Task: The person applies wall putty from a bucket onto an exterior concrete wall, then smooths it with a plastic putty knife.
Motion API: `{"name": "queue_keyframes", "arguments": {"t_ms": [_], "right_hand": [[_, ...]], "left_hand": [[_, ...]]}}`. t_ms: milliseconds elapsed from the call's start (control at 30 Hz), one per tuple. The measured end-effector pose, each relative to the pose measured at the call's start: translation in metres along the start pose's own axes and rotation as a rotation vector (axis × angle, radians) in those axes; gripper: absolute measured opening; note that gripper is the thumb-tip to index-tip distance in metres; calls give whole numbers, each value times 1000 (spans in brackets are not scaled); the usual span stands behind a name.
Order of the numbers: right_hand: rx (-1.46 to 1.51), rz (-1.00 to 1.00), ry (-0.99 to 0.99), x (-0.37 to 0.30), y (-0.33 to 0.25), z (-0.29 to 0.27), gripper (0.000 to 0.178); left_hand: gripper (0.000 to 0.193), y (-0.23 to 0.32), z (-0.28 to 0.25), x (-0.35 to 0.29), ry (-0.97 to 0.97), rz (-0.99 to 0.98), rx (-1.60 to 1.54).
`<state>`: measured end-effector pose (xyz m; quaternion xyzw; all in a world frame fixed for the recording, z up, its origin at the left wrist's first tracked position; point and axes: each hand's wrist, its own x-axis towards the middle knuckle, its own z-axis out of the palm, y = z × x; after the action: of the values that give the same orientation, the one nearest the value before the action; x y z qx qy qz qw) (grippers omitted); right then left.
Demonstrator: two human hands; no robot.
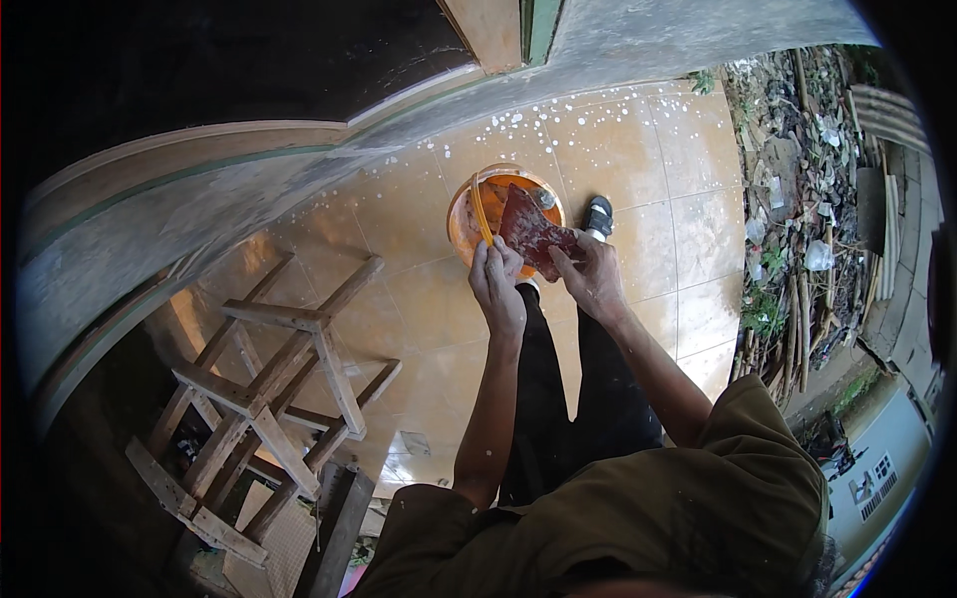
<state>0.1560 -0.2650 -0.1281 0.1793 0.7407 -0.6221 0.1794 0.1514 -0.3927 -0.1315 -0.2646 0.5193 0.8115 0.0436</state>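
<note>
An orange bucket [460, 221] with a whitish, smeared inside is in front of me, above the tiled floor near my feet. Its yellow handle [480, 211] runs up to the fingers of my left hand [497, 291], which are closed around its near end. My right hand [595, 281] pinches a dark red, flat piece [528, 231] with curved edges and whitish smears. This piece lies over the bucket's opening and hides part of the inside. Something greyish [543, 198] shows inside by the far right rim. Both hands have pale smears on them.
Wooden frames [269, 374] like trestles stand to the left on tan tiles [429, 299]. White spatters dot the floor along the grey wall [638, 45]. Right of the tile edge lies ground with litter and sticks [797, 209]. My shoe [597, 215] is right of the bucket.
</note>
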Motion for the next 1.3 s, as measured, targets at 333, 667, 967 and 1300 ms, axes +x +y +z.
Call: {"name": "queue_keyframes", "arguments": {"t_ms": [333,667,967,1300], "right_hand": [[450,-12,220,-15,-13,-50,18],[1098,25,402,126,33,-65,18],[1043,33,430,218,35,-73,19],[1028,59,443,253,22,-77,20]], "left_hand": [[11,7,-12,24,26,-66,-154],[17,3,0,49,87,-159,-47],[17,-13,27,48,86,-143,-44],[14,-25,28,47,118,-198,-55]]}}
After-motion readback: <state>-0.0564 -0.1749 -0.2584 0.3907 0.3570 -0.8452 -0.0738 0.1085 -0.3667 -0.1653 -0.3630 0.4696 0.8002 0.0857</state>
